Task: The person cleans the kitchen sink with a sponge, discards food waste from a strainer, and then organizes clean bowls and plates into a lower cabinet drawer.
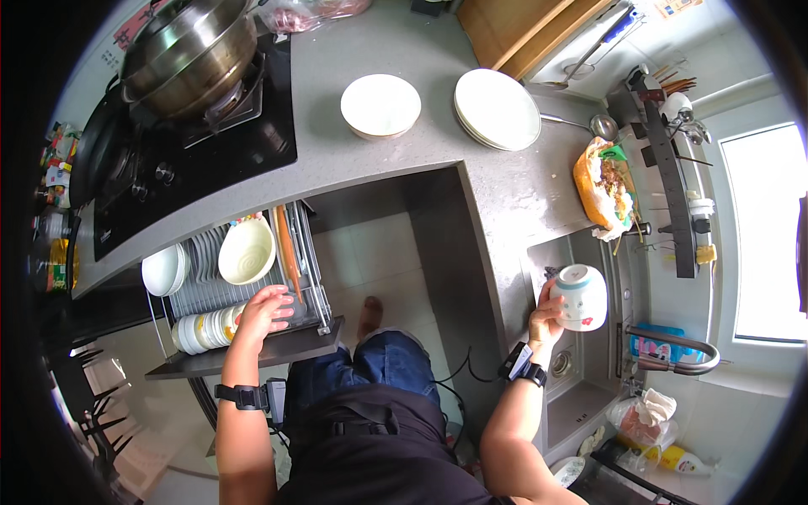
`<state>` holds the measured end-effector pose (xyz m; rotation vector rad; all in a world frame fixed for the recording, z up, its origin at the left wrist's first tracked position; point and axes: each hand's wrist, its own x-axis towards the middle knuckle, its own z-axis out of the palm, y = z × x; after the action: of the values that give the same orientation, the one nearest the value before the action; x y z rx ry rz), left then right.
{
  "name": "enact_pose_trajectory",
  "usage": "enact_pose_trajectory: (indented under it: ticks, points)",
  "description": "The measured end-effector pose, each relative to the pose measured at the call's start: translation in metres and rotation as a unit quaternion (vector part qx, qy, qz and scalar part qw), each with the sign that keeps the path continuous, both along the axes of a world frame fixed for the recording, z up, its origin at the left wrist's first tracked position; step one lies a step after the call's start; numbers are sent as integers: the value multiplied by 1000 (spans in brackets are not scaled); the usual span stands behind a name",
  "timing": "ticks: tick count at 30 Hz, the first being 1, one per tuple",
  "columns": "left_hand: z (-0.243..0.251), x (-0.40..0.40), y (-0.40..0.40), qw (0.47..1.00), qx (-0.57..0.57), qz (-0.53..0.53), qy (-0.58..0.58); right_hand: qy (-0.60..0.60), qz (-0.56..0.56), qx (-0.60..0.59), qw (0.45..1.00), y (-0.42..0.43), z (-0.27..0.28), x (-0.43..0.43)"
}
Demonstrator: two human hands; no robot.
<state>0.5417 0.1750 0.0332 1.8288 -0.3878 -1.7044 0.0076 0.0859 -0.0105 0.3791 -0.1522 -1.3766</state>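
My right hand (545,317) grips a white ceramic bowl (582,306) with a pale blue ring and a small red motif. The bowl is tipped base up above the steel sink (577,404). On the other side, my left hand (263,310) hovers over a pulled-out dish drawer (284,350), fingers apart, at the end of a row of small bowls (205,331). Whether it touches the last one is hidden. A cream oval bowl (247,252) and stacked white bowls (164,270) sit in the drawer's wire rack.
A white bowl (380,104) and stacked plates (497,108) stand on the grey counter (391,154). A large steel pot (189,60) is on the black hob (252,148). Beside the sink are a food-scrap container (593,183), a ladle (604,127) and a curved faucet (701,356).
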Motion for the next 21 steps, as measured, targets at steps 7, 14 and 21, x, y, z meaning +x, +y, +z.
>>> enact_pose_trajectory:
  ticks: [7,14,21]
  points:
    - [-50,22,37,984,-164,45,-59,500,190,44,844,-36,43,77]
    - [-6,-4,49,877,-349,-142,-299,735,525,-91,419,-38,47,293]
    - [-28,-2,78,818,-167,-218,-506,646,654,-392,-23,-8,-95,455]
